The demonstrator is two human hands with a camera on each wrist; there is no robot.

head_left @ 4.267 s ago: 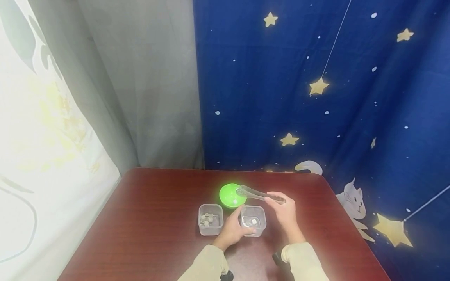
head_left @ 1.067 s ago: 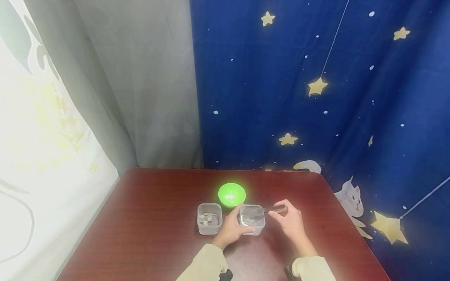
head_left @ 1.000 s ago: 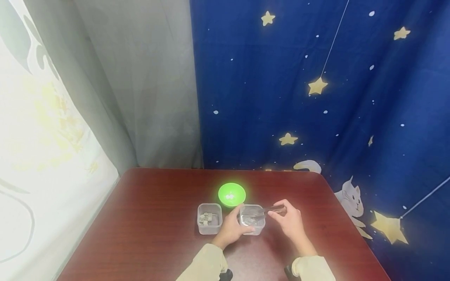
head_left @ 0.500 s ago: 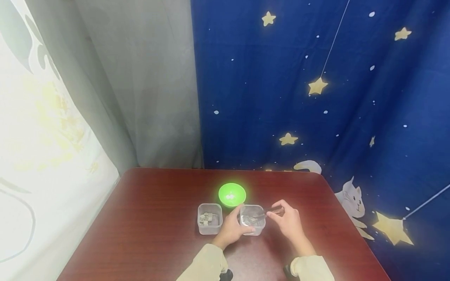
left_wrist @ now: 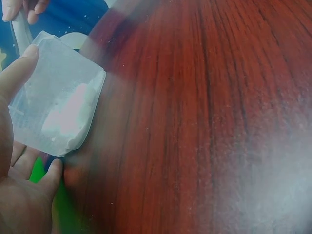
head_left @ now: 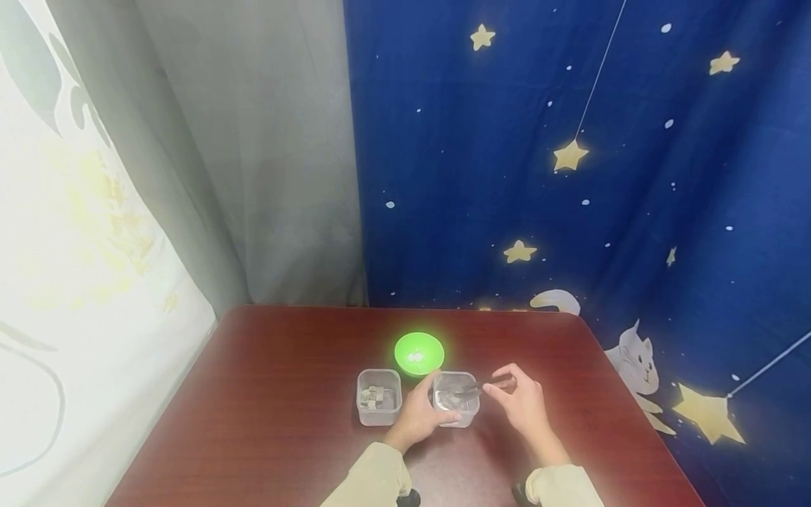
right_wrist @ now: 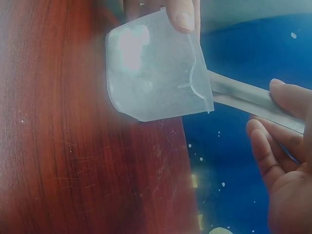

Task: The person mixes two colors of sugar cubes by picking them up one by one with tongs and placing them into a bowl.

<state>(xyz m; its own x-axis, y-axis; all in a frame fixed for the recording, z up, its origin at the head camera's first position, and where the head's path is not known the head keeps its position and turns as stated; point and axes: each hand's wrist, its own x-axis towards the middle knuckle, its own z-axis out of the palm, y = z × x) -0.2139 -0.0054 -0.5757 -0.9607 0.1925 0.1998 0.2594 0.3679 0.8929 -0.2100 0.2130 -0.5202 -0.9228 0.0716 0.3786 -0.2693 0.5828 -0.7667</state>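
My left hand [head_left: 418, 412] grips a clear square plastic tub [head_left: 467, 418] around its left side, thumb across the front. My right hand [head_left: 524, 403], to the right of the tub, pinches a pair of tongs [head_left: 472, 389]. Their tips reach down inside the tub, and the right wrist view shows both tong arms [right_wrist: 243, 93] passing over its rim. What lies between the tips is hidden by the cloudy tub wall [right_wrist: 161, 83]. Just behind the tub, a green bowl [head_left: 419, 340] has a few small white pieces [head_left: 415, 357] in it.
Left of my left hand stands a second clear tub [head_left: 380, 417], holding several small pale blocks [head_left: 372, 397]. All of it is on a reddish-brown wooden table [head_left: 285, 422]. A grey curtain [head_left: 285, 176] and a blue starry curtain [head_left: 456, 176] hang behind.
Earlier the tongs were over the green bowl; since then my right hand has brought them back into the tub. The white piece once seen there no longer shows, and the bowl shows more white.
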